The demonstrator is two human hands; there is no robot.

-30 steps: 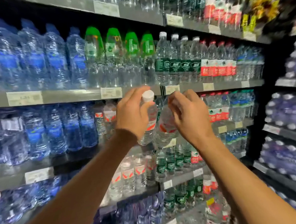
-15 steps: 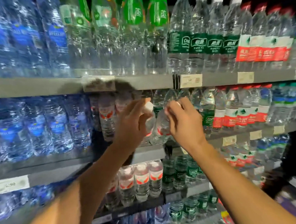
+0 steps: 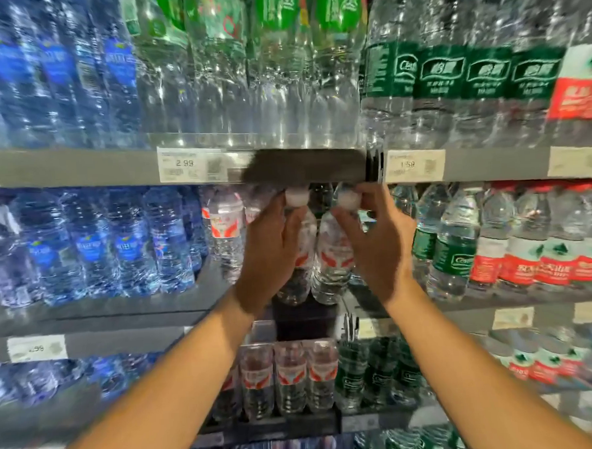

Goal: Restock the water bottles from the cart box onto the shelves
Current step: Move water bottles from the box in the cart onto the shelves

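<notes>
two water bottles are held up side by side at the front edge of the middle shelf (image 3: 86, 316), just under the edge strip of the upper shelf (image 3: 79, 167). the left bottle (image 3: 304, 244) is gripped near its neck by the left hand (image 3: 272, 249), whose fingers are curled around it just below the white cap (image 3: 296, 197). the right bottle (image 3: 330, 257) is gripped the same way by the right hand (image 3: 378, 244), the thumb and fingers closed around the neck under its white cap (image 3: 348, 199). both bottles are clear with red and white labels, are kept roughly upright, and touch or nearly touch each other; whether their bases rest on the shelf cannot be told. a similar red-labelled bottle (image 3: 226, 228) is seen standing just to their left, with blue-labelled bottles (image 3: 127, 243) further toward the left end. green-labelled bottles (image 3: 453, 243) are lined up just to the right. a price tag reading 2.99 (image 3: 188, 164) is fixed on the upper strip.
</notes>
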